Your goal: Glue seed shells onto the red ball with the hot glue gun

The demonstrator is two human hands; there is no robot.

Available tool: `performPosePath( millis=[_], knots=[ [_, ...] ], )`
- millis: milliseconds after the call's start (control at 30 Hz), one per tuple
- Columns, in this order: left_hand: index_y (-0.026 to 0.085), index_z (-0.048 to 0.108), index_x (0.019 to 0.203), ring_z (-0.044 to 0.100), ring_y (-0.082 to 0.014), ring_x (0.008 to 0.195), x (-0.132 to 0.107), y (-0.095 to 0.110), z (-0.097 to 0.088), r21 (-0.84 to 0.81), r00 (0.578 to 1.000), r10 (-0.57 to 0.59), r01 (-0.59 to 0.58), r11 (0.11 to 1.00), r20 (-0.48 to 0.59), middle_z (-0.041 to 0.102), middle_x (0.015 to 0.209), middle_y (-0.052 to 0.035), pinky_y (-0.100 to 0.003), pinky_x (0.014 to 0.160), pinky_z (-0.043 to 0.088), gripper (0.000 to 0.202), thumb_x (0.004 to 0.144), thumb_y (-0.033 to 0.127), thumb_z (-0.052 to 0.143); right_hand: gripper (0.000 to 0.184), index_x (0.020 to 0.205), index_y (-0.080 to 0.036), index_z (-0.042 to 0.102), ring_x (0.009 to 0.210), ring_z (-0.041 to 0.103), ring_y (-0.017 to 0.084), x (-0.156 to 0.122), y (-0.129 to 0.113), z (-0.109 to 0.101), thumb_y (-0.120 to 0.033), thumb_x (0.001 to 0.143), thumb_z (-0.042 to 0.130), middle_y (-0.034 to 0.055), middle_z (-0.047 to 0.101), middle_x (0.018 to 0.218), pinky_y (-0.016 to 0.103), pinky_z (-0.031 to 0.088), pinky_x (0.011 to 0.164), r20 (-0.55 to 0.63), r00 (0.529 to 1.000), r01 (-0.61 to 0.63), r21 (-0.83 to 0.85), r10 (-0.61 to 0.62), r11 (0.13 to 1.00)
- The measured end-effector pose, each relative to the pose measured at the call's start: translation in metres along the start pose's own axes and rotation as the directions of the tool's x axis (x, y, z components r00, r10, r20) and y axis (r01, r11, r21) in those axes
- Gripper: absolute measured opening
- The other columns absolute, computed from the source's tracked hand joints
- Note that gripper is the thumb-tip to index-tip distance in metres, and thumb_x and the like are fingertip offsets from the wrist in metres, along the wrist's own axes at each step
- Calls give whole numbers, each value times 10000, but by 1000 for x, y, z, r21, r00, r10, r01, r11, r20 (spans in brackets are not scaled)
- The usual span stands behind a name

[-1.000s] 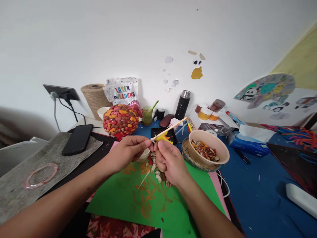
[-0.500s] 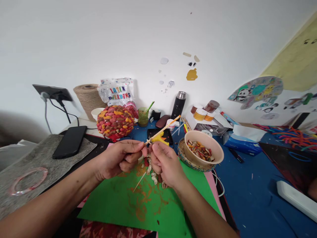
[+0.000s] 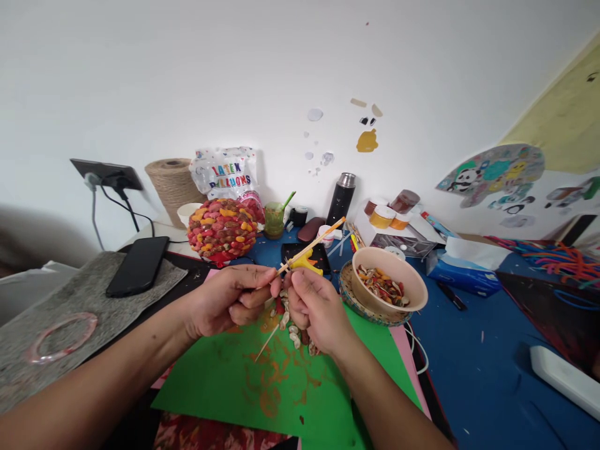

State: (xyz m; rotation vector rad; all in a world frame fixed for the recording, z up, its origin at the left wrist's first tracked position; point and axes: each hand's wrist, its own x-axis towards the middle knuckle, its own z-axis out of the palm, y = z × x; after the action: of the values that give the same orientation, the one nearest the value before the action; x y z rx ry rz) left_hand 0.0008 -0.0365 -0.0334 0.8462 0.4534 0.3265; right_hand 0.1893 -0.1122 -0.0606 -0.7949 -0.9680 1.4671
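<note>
My left hand (image 3: 229, 299) pinches a thin wooden skewer (image 3: 313, 242) that slants up to the right, its lower end over the green paper sheet (image 3: 276, 381). My right hand (image 3: 315, 309) is closed beside it, fingers curled round a string of pale and red shells (image 3: 288, 322) that hangs under the hands. Both hands meet above the green sheet, which is smeared with orange-brown paint. A beige bowl (image 3: 398, 270) of coloured shells stands just to the right on a woven plate.
A shell-covered ball (image 3: 222, 229), a twine spool (image 3: 174, 181), a balloon bag (image 3: 227, 175), a black flask (image 3: 343, 199), paint jars (image 3: 382, 217) and a yellow glue gun (image 3: 307, 261) stand behind. A phone (image 3: 137, 265) lies on grey felt at left; a tissue box (image 3: 464, 269) at right.
The view shifted a little. Both hands stay together on the skewer and shells, with only small finger movement.
</note>
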Motion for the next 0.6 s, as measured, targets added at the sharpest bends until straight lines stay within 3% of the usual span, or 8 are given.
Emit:
performPosePath(
  millis=[600],
  knots=[
    [170, 651, 853, 58, -46, 420, 0, 0, 0, 22, 1000, 1, 0, 1000, -10, 272, 522, 126, -161, 354, 119, 290, 954, 406, 787, 513, 900, -199, 641, 428, 134, 45, 1, 0, -1, -687, 930, 797, -147, 334, 550, 209, 115, 400, -3, 1000, 1, -9, -1, 1000]
  ],
)
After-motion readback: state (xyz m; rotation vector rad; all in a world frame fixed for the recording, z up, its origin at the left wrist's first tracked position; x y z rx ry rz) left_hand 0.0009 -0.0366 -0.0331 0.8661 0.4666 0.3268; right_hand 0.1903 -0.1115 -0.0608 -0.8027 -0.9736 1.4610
